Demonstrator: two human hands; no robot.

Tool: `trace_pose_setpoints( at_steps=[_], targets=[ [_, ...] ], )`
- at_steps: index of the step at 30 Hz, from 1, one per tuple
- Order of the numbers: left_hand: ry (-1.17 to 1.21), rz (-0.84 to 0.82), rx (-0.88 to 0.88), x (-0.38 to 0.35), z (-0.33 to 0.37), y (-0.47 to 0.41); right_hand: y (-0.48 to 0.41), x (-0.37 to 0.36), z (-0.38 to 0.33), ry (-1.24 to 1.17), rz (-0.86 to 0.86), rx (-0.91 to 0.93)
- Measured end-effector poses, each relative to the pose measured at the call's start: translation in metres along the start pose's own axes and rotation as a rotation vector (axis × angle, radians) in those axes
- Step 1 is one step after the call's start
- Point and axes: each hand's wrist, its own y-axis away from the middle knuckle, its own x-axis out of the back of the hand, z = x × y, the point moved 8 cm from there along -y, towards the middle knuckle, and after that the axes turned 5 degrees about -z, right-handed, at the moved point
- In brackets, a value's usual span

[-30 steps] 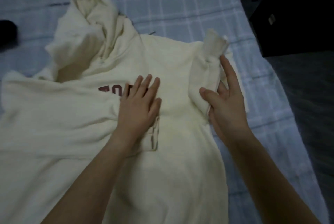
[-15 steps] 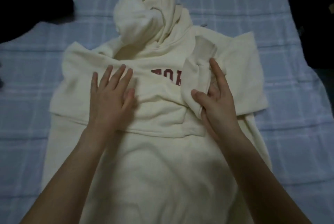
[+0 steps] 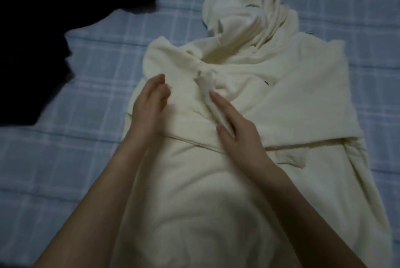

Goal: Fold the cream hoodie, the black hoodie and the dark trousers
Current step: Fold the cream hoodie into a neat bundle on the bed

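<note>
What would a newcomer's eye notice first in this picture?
A soft cream fleece hoodie lies spread on the blue checked bedsheet, filling the middle, hood at the top. The left hand rests on its chest; the right hand holds a folded sleeve. A black garment lies upper left.

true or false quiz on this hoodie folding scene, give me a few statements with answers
1. The cream hoodie lies on a blue checked sheet. True.
2. The black garment lies to the right of the cream hoodie. False: it lies to its upper left.
3. The left hand and the right hand are both on the cream hoodie. True.
4. The hood is folded flat over the chest. False: it sits bunched at the top, beyond the collar.
</note>
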Motion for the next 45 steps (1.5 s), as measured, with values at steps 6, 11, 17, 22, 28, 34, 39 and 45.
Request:
trace_pose_setpoints(
  at_steps=[6,11,17,22,28,34,39,45],
  targets=[
    [-0.002,-0.076,0.167,-0.017,0.009,0.001,0.007,-0.047,0.004,0.548,-0.279,0.023],
    [-0.555,-0.125,0.013,-0.039,0.009,-0.01,0.012,-0.046,0.006,0.629,-0.313,0.032],
    [-0.445,-0.271,-0.013,-0.045,0.013,-0.01,0.014,-0.017,-0.014,0.466,-0.152,0.102],
    [-0.224,-0.057,-0.082,0.004,0.025,-0.007,0.001,0.061,0.007,0.796,0.206,-0.079],
    [-0.298,0.213,0.061,0.059,-0.014,-0.008,0.009,0.077,0.094,0.846,0.056,-0.504],
    [-0.583,0.28,-0.129,0.053,0.02,-0.009,0.028,0.066,0.094,0.858,-0.056,-0.518],
    [-1.218,0.214,-0.41,0.007,0.046,0.006,0.016,0.085,0.077,0.787,0.008,-0.431],
    [-1.453,-0.309,-0.717,-0.1,0.016,-0.004,-0.034,0.126,0.105,1.026,0.042,-0.25]
  ],
)
